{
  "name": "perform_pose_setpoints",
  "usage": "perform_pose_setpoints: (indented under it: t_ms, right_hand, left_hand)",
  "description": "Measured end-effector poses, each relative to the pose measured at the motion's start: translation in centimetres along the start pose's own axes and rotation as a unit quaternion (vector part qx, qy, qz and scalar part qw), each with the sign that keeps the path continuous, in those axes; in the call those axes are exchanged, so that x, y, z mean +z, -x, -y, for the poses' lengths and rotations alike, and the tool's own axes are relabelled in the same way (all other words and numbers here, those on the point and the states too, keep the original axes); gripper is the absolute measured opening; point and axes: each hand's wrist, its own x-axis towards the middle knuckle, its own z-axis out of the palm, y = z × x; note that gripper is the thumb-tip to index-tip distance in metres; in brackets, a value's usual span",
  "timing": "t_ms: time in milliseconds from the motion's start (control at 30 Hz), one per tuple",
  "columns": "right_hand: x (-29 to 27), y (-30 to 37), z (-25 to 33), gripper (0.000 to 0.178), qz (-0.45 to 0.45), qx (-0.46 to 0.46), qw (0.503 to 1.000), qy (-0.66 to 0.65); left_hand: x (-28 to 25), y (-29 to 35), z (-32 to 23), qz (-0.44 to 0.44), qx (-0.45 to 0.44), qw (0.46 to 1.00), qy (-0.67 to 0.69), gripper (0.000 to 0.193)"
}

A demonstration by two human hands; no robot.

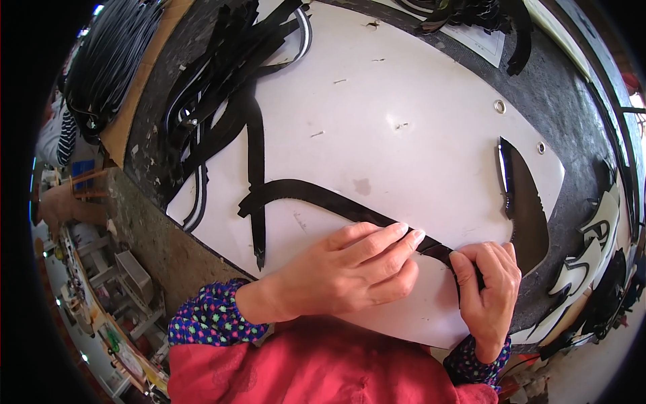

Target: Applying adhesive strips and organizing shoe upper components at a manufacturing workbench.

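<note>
A long black strip [323, 193] of flexible material, curved at its far left end, runs across the white board [431, 74] towards my hands. My left hand [356, 273] is closed on the strip's middle part, fingers together with their tips on it; its thumb is hidden. Gripped between the thumb and bent fingers of my right hand [488, 286] is the strip's right-hand part, which bends down towards me there. The left end of the strip crosses over another black strip [256, 148] lying on the board.
Black strips [225, 74], some white-edged, lie heaped at the far left beside a cardboard box [138, 87] of thin black strands. A curved dark piece [528, 209] lies right of my hands. More black pieces [464, 17] lie at the back. White shaped pieces [585, 259] sit at the right edge.
</note>
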Motion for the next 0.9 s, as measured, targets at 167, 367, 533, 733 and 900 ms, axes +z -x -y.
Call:
perform_pose_setpoints:
  t_ms: [167, 367, 533, 733, 900]
  right_hand:
    - [-0.11, -0.07, 0.18, 0.011, 0.004, 0.004, 1.0, 0.009]
    - [0.07, -0.09, 0.16, 0.011, 0.0, 0.002, 1.0, 0.013]
    - [0.11, -0.13, 0.19, 0.012, -0.002, 0.004, 1.0, 0.012]
    - [0.22, -0.14, 0.23, 0.014, -0.004, 0.011, 1.0, 0.013]
    - [0.19, -0.17, 0.32, 0.014, -0.004, 0.017, 1.0, 0.016]
  left_hand:
    - [-0.33, -0.23, -0.1, 0.015, 0.0, 1.0, -0.01, 0.019]
    - [-0.16, -0.4, -0.27, 0.009, -0.009, 0.999, -0.032, 0.03]
    - [0.04, -0.42, -0.43, 0.003, -0.014, 0.999, -0.044, 0.03]
    - [0.06, -0.52, -0.26, 0.008, -0.008, 0.999, -0.047, 0.032]
    - [0.1, -0.53, -0.37, 0.006, -0.01, 0.999, -0.049, 0.032]
